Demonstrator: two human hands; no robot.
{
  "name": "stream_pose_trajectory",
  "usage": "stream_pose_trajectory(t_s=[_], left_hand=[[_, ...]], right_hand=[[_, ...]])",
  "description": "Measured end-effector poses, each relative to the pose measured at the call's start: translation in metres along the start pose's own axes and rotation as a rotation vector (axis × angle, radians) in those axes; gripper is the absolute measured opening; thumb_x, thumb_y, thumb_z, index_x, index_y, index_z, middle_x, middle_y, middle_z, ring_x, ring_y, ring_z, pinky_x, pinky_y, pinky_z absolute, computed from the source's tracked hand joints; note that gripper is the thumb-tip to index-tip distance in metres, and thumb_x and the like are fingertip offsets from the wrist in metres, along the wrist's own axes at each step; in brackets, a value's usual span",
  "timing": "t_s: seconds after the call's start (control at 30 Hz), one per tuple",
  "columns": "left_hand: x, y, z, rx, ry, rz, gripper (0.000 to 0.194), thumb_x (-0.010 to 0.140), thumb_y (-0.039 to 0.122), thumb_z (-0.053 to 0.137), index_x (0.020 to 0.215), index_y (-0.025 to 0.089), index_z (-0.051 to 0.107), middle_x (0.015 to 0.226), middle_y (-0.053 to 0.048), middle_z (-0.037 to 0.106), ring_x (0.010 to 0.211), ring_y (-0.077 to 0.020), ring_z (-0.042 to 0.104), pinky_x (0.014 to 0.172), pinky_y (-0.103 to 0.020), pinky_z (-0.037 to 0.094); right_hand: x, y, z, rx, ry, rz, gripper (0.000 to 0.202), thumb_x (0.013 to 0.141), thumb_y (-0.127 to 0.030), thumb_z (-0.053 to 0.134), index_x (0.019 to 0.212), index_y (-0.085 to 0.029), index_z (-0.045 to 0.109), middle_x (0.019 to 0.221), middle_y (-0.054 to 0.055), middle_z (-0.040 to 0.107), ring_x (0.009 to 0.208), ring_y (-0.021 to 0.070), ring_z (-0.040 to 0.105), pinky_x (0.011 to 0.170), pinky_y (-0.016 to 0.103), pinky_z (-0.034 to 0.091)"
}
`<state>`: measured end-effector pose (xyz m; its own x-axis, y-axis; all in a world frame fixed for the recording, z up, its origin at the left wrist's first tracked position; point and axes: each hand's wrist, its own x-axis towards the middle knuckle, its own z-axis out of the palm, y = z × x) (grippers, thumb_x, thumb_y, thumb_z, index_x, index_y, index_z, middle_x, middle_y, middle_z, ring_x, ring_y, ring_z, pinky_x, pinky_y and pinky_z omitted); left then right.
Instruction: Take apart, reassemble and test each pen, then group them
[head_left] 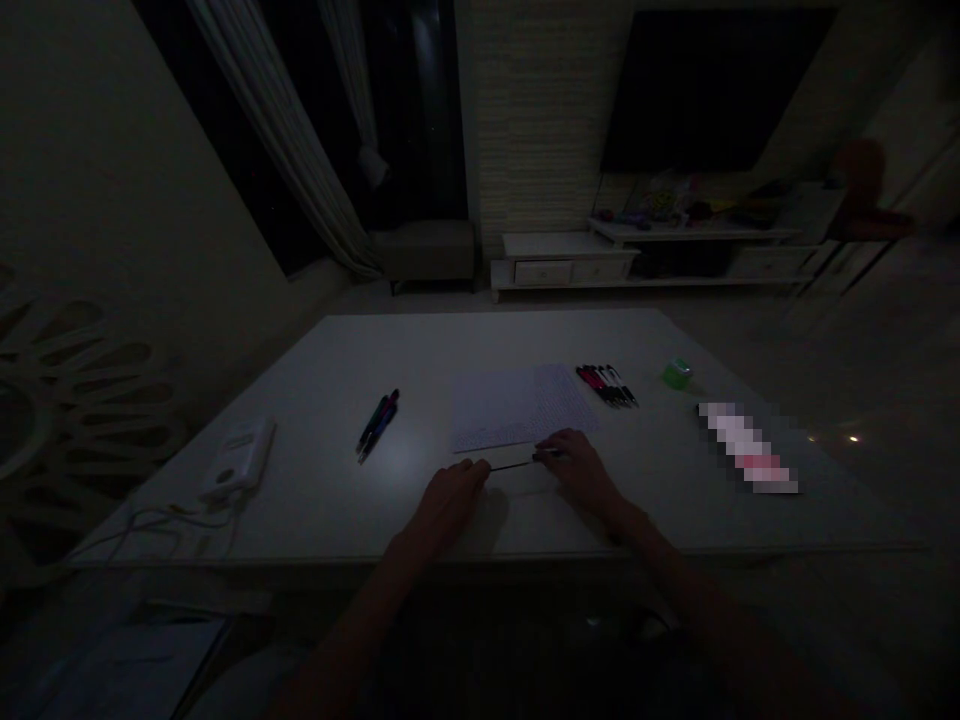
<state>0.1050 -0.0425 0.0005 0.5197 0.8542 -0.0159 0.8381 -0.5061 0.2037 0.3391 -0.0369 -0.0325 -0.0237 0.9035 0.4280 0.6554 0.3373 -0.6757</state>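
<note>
In the dim light, my left hand (454, 490) is closed at the table's front, its fingertips pinching one end of a thin dark rod (511, 466) that looks like a pen refill. The rod's other end reaches my right hand (579, 470), whose fingers are closed on a short pale piece with a dark tip, apparently a pen barrel (551, 453). Whether the refill sits inside the barrel is too dark to tell. Just beyond both hands lies a sheet of paper (510, 405) covered with print or writing.
Several dark pens (377, 425) lie left of the paper, and a row of pens (606, 385) lies right of it. Farther right are a green container (678, 374) and a blurred-out phone-like slab (746, 448). A white power strip (240, 458) with cables occupies the table's left.
</note>
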Motion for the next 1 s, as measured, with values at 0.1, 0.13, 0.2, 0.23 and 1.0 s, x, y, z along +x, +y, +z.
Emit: stream_pose_trajectory(t_s=[0.1, 0.13, 0.2, 0.23, 1.0], left_hand=[[0.003, 0.007, 0.002, 0.017, -0.018, 0.04, 0.025, 0.094, 0.026, 0.025, 0.095, 0.021, 0.05, 0.083, -0.003, 0.057, 0.072, -0.0152, 0.054, 0.064, -0.025, 0.034], [0.004, 0.008, 0.002, 0.022, -0.027, 0.043, 0.025, 0.093, 0.025, 0.025, 0.095, 0.021, 0.05, 0.083, -0.003, 0.057, 0.072, -0.0152, 0.054, 0.064, -0.026, 0.034], [0.003, 0.008, 0.0, 0.022, -0.056, 0.033, 0.024, 0.093, 0.025, 0.026, 0.095, 0.021, 0.05, 0.084, -0.003, 0.057, 0.071, -0.0149, 0.054, 0.064, -0.026, 0.034], [0.003, 0.007, -0.001, 0.016, -0.066, 0.021, 0.025, 0.093, 0.024, 0.025, 0.096, 0.021, 0.05, 0.085, -0.003, 0.057, 0.071, -0.0147, 0.054, 0.064, -0.026, 0.035], [0.0, 0.026, 0.01, 0.018, -0.11, 0.117, 0.021, 0.092, 0.023, 0.03, 0.098, 0.022, 0.05, 0.087, -0.004, 0.057, 0.075, -0.016, 0.055, 0.067, -0.026, 0.036]], right_hand=[[-0.004, -0.013, 0.001, 0.066, -0.092, -0.087, 0.01, 0.077, -0.029, 0.062, 0.08, -0.022, 0.068, 0.087, 0.005, 0.06, 0.089, 0.0187, 0.053, 0.081, 0.033, 0.042], [-0.005, -0.014, 0.001, 0.078, -0.106, -0.099, 0.009, 0.077, -0.028, 0.062, 0.078, -0.022, 0.067, 0.087, 0.005, 0.06, 0.089, 0.0185, 0.053, 0.081, 0.033, 0.042], [-0.007, -0.009, 0.0, 0.084, -0.103, -0.088, 0.007, 0.077, -0.027, 0.063, 0.076, -0.021, 0.067, 0.087, 0.005, 0.059, 0.089, 0.0184, 0.053, 0.081, 0.034, 0.042], [-0.008, -0.004, -0.002, 0.075, -0.092, -0.068, 0.007, 0.076, -0.027, 0.063, 0.077, -0.021, 0.067, 0.087, 0.005, 0.059, 0.089, 0.0186, 0.053, 0.081, 0.034, 0.043], [-0.038, -0.002, -0.013, 0.107, -0.222, -0.057, 0.014, 0.081, -0.029, 0.056, 0.081, -0.022, 0.067, 0.079, 0.005, 0.061, 0.077, 0.0162, 0.055, 0.07, 0.029, 0.046]])
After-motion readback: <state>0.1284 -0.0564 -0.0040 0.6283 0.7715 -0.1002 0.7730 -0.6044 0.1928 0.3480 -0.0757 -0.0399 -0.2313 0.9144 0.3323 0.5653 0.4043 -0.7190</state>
